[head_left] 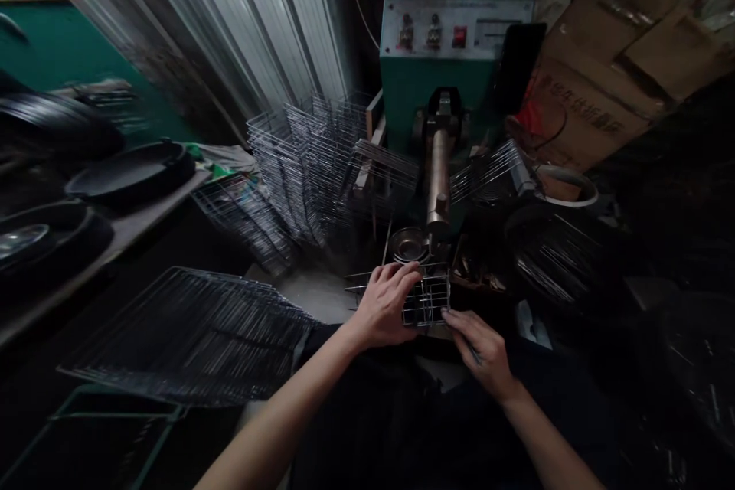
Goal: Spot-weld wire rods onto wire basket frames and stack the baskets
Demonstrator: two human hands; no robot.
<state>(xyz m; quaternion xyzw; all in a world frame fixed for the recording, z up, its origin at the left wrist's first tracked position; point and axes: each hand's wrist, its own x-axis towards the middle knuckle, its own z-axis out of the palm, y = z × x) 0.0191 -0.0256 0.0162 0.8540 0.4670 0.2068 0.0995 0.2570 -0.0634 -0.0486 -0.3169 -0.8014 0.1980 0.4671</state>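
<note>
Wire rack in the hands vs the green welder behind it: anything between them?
Head view: a round metal dish and the welder's copper arm lie between it and the rack.

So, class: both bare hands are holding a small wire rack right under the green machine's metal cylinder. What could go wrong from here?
1. The left hand and right hand grip the small wire grid rack bare, so wire ends might cut or prick the skin.
2. The fingers lie close beneath the green machine's metal cylinder; they could perhaps get pinched.
3. The leaning stack of wire racks at left might topple if it is knocked.
</note>
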